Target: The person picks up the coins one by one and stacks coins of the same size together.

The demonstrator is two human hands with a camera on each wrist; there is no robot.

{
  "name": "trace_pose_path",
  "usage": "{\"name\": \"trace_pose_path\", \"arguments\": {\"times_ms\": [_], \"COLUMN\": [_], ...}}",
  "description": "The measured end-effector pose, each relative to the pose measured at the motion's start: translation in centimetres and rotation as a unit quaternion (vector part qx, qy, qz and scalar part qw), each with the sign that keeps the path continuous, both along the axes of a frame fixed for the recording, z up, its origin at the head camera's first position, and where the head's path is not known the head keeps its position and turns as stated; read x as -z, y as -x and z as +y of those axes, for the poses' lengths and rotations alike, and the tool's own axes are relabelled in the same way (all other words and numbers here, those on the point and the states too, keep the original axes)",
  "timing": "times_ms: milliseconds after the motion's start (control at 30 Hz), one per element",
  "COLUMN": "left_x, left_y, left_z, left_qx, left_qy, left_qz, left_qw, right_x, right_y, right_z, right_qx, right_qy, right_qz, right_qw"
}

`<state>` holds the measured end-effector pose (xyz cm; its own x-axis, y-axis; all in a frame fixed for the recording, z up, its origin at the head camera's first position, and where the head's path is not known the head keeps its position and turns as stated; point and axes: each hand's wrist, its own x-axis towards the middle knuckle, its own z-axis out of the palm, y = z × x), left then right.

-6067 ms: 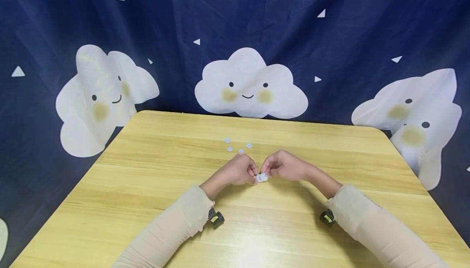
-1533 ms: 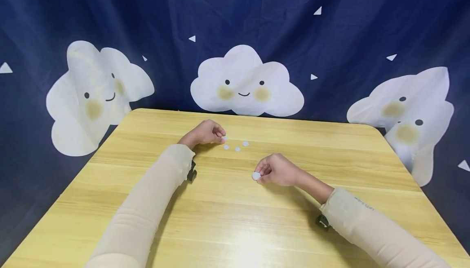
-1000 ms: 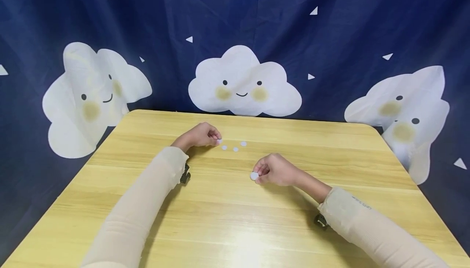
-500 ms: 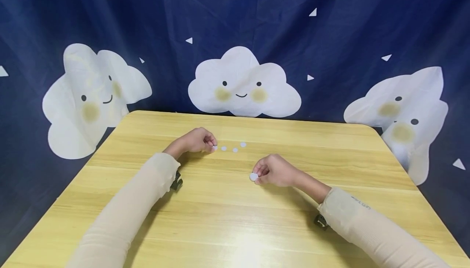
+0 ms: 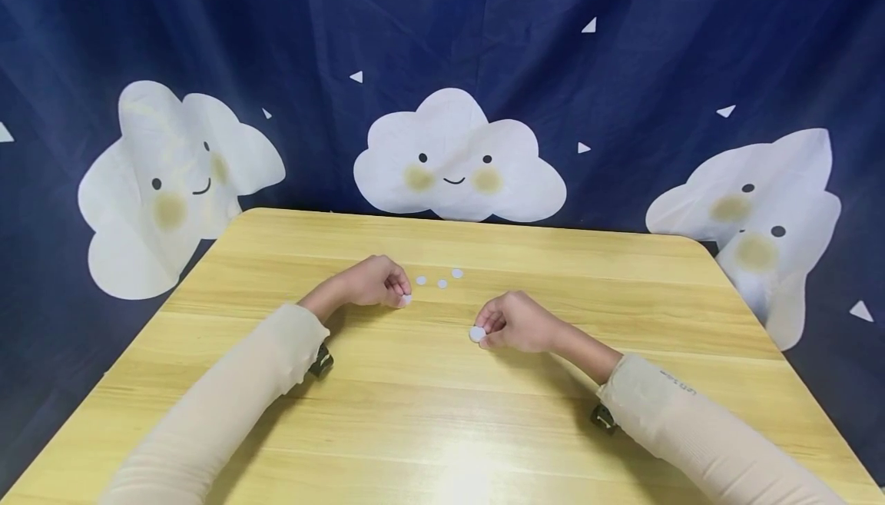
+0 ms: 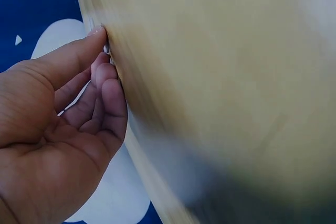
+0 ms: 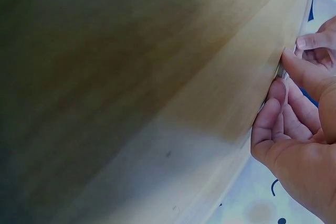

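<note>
My left hand (image 5: 373, 282) pinches a small white disc (image 5: 406, 300) between thumb and fingers, low over the wooden table (image 5: 415, 428). Only a thin edge of that disc (image 6: 106, 49) shows in the left wrist view. To the right and nearer me, my right hand (image 5: 522, 323) grips a white round piece (image 5: 477, 333) by its edge, close to the tabletop. It looks thicker, like discs stacked together, and its rim (image 7: 281, 71) shows between thumb and finger in the right wrist view. Three more discs lie flat beyond the hands: one at left (image 5: 421, 280), a middle one (image 5: 442, 284), a right one (image 5: 457, 274).
A dark blue curtain (image 5: 318, 144) printed with white smiling clouds hangs behind the table's far edge. Dark wrist cameras sit under the left cuff (image 5: 321, 360) and the right cuff (image 5: 604, 418). Light glares on the near part of the tabletop.
Earlier both hands met at the white pieces. Since then the left hand has reached to the far-left disc, taken it, and drawn it back toward me. The right hand keeps its grip, almost still.
</note>
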<state>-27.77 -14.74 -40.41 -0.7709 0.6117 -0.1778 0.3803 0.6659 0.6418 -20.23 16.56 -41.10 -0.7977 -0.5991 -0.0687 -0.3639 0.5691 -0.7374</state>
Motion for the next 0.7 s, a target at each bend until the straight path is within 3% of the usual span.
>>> {"name": "trace_pose_path", "arguments": {"times_ms": [400, 700], "left_x": [-0.1, 0.2], "left_y": [-2.0, -2.6], "left_z": [2.2, 3.3], "left_qx": [0.056, 0.085], "left_qy": [-0.028, -0.028], "left_qz": [-0.013, -0.019], "left_qw": [0.998, 0.9958], "right_x": [0.0, -0.2], "right_y": [0.0, 0.0], "right_z": [0.1, 0.0], "right_qx": [-0.001, -0.004], "right_qy": [0.003, 0.002], "right_qz": [-0.003, -0.004], "right_qw": [1.0, 1.0]}}
